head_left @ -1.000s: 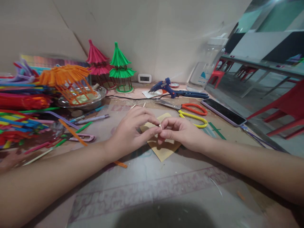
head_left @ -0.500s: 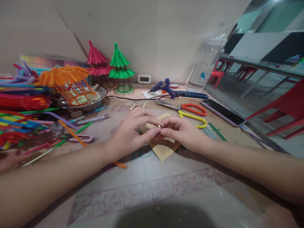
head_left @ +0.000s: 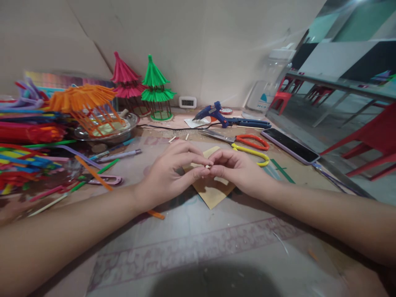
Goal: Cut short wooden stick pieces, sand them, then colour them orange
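Observation:
My left hand (head_left: 173,173) and my right hand (head_left: 239,170) meet at the middle of the table, fingertips nearly touching. Between them is a small pale wooden stick piece (head_left: 208,166), pinched by the thumb and fingers of both hands; only its light end shows. Under the fingers lies a tan square sheet (head_left: 213,197), turned with one corner toward me and partly covered by the hands. Scissors (head_left: 252,155) with red and yellow handles rest just beyond my right hand. Two short pale sticks (head_left: 172,140) lie past my left hand.
Behind are a blue glue gun (head_left: 213,112), pliers (head_left: 250,123), a white timer (head_left: 187,102) and a clear bottle (head_left: 266,88). A phone (head_left: 291,146) lies right. Green (head_left: 156,82), pink (head_left: 125,78) and orange (head_left: 82,101) pipe-cleaner pavilions stand left, near loose pipe cleaners (head_left: 27,163).
The pale stick piece has tilted slightly between the fingertips. Both hands have otherwise stayed in nearly the same place, and the view has shifted very slightly.

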Demonstrator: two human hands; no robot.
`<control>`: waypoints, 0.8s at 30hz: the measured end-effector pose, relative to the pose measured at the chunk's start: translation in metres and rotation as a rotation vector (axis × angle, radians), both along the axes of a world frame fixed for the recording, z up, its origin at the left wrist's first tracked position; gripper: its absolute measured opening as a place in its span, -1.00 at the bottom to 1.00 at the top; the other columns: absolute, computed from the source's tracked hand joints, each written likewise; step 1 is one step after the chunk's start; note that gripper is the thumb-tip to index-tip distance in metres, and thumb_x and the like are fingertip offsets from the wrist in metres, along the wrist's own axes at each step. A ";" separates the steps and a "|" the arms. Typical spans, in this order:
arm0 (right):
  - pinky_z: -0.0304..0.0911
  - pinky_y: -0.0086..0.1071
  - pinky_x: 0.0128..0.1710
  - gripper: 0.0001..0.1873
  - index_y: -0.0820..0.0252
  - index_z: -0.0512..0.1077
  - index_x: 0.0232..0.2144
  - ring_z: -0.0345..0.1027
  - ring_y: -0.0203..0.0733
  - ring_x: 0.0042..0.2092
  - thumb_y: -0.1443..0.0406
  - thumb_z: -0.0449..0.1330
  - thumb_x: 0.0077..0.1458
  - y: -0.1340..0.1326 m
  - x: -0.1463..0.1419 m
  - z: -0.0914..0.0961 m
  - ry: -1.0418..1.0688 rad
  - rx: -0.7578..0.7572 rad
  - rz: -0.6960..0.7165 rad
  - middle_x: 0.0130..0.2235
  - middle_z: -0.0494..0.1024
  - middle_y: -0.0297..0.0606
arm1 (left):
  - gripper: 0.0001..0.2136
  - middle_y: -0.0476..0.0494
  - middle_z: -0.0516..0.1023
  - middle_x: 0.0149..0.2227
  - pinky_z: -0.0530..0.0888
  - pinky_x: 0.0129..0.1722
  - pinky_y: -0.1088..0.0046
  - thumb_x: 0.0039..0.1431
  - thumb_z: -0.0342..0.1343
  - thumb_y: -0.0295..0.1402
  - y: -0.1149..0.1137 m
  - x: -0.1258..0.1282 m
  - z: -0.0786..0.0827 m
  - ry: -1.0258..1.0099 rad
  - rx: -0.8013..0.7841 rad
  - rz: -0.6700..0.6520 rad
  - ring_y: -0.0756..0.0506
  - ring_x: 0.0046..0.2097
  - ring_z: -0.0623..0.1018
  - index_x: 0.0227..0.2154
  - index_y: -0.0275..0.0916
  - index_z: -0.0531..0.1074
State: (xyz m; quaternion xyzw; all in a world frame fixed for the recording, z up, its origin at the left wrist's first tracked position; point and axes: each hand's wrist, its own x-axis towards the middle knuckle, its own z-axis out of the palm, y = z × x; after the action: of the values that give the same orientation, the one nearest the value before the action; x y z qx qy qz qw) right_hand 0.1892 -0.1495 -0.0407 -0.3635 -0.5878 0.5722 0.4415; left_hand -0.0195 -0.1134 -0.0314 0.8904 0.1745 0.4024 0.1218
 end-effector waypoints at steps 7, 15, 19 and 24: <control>0.38 -0.43 -0.30 -0.71 0.17 0.47 -0.37 0.45 -0.33 -0.38 0.09 0.38 0.10 0.006 0.006 -0.007 0.087 0.013 0.020 -0.42 0.58 -0.36 | -0.95 -0.04 0.58 -0.25 0.42 -0.11 0.35 0.29 0.23 -0.33 0.002 0.003 -0.001 -0.021 0.053 -0.009 -0.05 -0.17 0.52 -0.25 -0.16 0.52; 0.39 -0.39 -0.31 -0.64 0.15 0.44 -0.40 0.44 -0.31 -0.40 0.01 0.36 0.08 0.002 0.004 0.001 -0.012 0.056 -0.026 -0.44 0.56 -0.36 | -0.89 -0.06 0.59 -0.22 0.40 -0.04 0.31 0.32 0.20 -0.26 0.003 0.002 -0.003 0.091 0.007 -0.015 -0.08 -0.11 0.51 -0.29 -0.15 0.54; 0.41 -0.38 -0.30 -0.68 0.14 0.43 -0.41 0.44 -0.30 -0.40 0.04 0.36 0.09 -0.001 0.001 0.005 -0.019 0.101 -0.038 -0.45 0.54 -0.38 | -0.91 -0.07 0.57 -0.22 0.40 -0.03 0.29 0.33 0.18 -0.29 0.005 0.002 -0.004 0.094 0.023 -0.035 -0.09 -0.11 0.51 -0.27 -0.15 0.53; 0.41 -0.40 -0.33 -0.76 0.14 0.43 -0.38 0.43 -0.32 -0.42 0.12 0.33 0.13 -0.002 0.001 0.005 -0.010 0.111 -0.034 -0.46 0.52 -0.40 | -0.94 -0.08 0.55 -0.22 0.39 -0.06 0.30 0.33 0.18 -0.35 0.006 0.002 -0.005 0.092 0.043 -0.042 -0.08 -0.13 0.50 -0.25 -0.18 0.52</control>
State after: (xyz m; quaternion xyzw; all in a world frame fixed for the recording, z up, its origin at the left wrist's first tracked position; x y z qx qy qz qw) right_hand 0.1901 -0.1517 -0.0360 -0.3511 -0.6146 0.5294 0.4676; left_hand -0.0171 -0.1078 -0.0364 0.9139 0.1523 0.3621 0.1028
